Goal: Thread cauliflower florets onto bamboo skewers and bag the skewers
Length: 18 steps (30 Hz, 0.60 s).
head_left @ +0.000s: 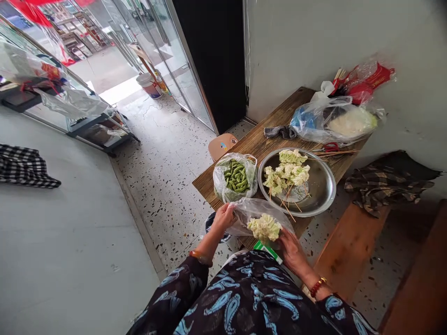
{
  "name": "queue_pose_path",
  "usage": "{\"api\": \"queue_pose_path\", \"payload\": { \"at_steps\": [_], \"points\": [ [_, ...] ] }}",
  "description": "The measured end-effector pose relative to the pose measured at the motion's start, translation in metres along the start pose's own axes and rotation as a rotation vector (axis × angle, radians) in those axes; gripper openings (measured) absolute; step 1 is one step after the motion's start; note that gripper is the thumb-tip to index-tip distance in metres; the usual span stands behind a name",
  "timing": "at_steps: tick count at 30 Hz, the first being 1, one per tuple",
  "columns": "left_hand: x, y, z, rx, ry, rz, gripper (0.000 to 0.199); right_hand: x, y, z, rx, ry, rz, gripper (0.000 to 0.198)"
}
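Just above the table's near edge, my left hand (225, 217) pinches the rim of a clear plastic bag (240, 226). My right hand (292, 253) is closed at the right side of a pale cauliflower piece (264, 228), its fingers partly hidden behind it. The bag spreads behind the cauliflower; I cannot tell whether the piece is inside it. Beyond my hands, a steel basin (323, 190) holds skewered cauliflower florets (288, 170), their sticks poking out toward me. Left of the basin stands an open plastic bag of green soybean pods (239, 177).
The wooden table (251, 145) also carries a dark cloth (280, 132), red scissors (331, 147), loose skewers (344, 152) and a filled plastic bag (352, 123). A green-and-white card (267, 251) lies near my body. A tan stool (222, 145) and wooden bench (351, 244) flank the table.
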<state>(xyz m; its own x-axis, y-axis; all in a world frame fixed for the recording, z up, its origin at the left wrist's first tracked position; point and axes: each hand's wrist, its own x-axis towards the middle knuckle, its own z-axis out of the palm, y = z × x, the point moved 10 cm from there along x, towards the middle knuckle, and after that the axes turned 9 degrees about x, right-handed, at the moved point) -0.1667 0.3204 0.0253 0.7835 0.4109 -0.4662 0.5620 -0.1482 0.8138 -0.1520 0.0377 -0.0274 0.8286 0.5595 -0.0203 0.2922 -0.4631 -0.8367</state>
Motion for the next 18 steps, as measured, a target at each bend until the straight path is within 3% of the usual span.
{"api": "queue_pose_path", "payload": {
  "at_steps": [4,7,10,12,15,18],
  "points": [
    [-0.014,0.01,0.017,0.353,-0.024,0.127,0.037,0.018,0.01,-0.007,-0.032,0.085,0.126,0.03],
    [-0.027,-0.005,0.036,0.577,-0.069,0.116,0.03,0.031,0.012,0.001,-0.009,0.087,0.198,0.034],
    [-0.037,-0.024,0.059,0.545,-0.17,0.095,0.029,0.037,0.007,0.026,0.041,0.008,0.251,0.036],
    [-0.038,-0.03,0.063,0.481,-0.177,0.079,0.033,0.036,0.002,0.046,0.069,-0.069,0.285,0.036],
    [-0.03,-0.032,0.044,0.377,-0.094,0.038,0.044,0.028,-0.003,0.063,0.07,-0.172,0.314,0.038],
    [-0.019,-0.023,0.004,0.241,0.073,0.005,0.048,0.018,-0.001,0.058,0.008,-0.247,0.312,0.036]
  ]
}}
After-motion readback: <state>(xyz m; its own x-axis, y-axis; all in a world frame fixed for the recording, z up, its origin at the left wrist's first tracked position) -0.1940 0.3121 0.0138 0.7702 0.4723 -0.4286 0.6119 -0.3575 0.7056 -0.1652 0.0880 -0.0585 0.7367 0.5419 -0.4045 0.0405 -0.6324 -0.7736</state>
